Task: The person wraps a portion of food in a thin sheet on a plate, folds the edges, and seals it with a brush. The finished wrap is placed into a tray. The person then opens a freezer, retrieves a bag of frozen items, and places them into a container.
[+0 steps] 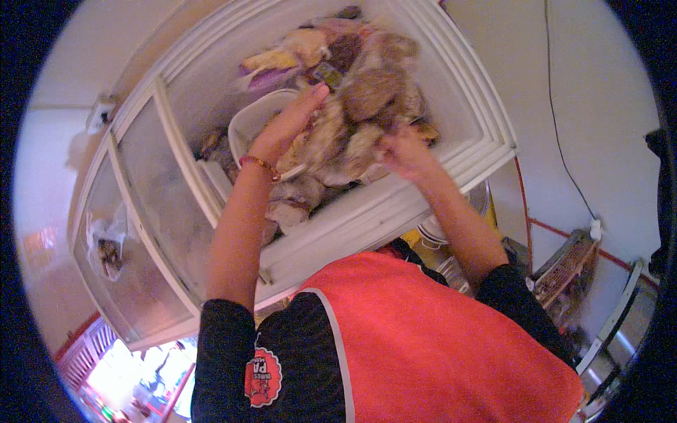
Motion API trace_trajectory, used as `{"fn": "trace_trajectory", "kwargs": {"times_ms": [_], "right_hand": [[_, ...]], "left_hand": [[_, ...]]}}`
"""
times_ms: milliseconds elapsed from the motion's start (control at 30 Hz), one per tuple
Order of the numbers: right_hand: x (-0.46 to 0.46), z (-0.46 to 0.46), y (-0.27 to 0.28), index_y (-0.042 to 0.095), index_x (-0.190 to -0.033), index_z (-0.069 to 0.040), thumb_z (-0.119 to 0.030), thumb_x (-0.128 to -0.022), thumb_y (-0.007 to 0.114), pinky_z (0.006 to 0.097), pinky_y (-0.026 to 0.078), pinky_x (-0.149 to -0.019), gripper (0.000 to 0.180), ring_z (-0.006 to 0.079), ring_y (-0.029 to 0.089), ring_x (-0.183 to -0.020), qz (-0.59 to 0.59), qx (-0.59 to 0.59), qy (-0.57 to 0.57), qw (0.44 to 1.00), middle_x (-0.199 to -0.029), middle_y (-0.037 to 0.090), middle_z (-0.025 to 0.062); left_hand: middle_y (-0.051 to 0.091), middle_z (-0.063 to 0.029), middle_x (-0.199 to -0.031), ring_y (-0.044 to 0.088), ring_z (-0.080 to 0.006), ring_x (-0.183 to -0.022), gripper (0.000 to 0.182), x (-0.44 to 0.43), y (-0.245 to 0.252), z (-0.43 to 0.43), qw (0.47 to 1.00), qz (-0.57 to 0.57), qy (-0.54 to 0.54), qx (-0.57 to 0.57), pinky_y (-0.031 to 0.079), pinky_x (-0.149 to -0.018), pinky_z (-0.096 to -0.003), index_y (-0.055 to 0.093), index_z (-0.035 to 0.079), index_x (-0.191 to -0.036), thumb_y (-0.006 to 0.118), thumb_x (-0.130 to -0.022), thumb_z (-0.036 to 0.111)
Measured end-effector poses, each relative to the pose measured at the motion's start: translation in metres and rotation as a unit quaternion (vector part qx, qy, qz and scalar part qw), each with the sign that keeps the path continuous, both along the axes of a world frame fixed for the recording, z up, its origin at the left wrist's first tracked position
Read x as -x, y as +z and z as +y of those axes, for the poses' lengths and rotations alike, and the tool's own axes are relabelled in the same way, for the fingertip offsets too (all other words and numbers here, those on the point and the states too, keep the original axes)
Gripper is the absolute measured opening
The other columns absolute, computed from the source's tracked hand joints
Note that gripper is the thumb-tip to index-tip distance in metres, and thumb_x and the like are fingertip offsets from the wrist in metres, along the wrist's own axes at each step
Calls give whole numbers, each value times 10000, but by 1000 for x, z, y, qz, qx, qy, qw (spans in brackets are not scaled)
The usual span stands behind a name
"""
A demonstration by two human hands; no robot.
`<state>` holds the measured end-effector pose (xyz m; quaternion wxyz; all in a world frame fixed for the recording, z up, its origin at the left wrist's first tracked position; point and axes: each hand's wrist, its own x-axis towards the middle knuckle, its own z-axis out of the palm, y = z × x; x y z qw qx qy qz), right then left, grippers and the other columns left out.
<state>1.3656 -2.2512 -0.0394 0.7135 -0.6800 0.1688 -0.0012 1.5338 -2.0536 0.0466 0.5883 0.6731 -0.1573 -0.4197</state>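
A white chest freezer [338,217] lies before me, its near part uncovered and full of bagged frozen food [373,92], which looks like meat. My left hand [293,121], with a beaded bracelet on the wrist, reaches over a white plastic tub [246,124]. Its fingers are stretched out flat along the bags beside the tub; I see no grip on anything. My right hand [407,153] is at the near right side of the pile, against the bags. Motion blurs its fingers, so whether they pinch a bag cannot be made out.
A sliding glass lid [158,153] covers the freezer's left part, with a plastic bag [108,248] on its far-left end. Right of the freezer are a clear container [452,272] and a wire basket [568,264] by the wall. A cable [552,116] runs down the wall.
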Motion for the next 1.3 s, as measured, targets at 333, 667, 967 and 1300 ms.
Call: {"fn": "trace_trajectory", "kwargs": {"times_ms": [333, 667, 967, 1300], "right_hand": [[48, 28, 41, 388, -1477, -39, -114, -932, 636, 364, 524, -963, 604, 248, 567, -1242, 142, -42, 91, 985, -1393, 560, 111], [103, -73, 65, 530, -1374, -20, -177, -957, 619, 487, 344, -1134, 454, 393, 500, -1281, 81, 602, -123, 785, -1371, 568, 193], [104, -76, 64, 574, -1324, -1, -120, -961, 634, 404, 420, -1061, 386, 314, 571, -1218, 78, 554, -99, 823, -1293, 627, 172], [100, -72, 68, 602, -1285, -3, -103, -960, 624, 400, 441, -1038, 341, 305, 596, -1181, 89, 554, -95, 822, -1251, 651, 159]], "left_hand": [[468, -90, -1525, 385, -203, -1422, 561, 18, -97, -26, 992, 41, -123, -8, 243, -1196, -327, 462, 50, -1486, 481, -1050, 402], [643, -88, -1327, 529, -203, -1278, 501, 53, -238, -117, 964, 71, -256, -10, 376, -1109, -328, 635, 46, -1318, 551, -1014, 435], [658, -107, -1310, 581, -214, -1211, 532, 63, -246, -74, 982, 27, -185, 27, 419, -1063, -333, 595, 60, -1370, 526, -1022, 456], [677, -148, -1248, 609, -297, -1166, 537, 59, -206, -84, 967, -66, -234, -71, 452, -1007, -390, 672, 83, -1261, 554, -979, 524]]}}
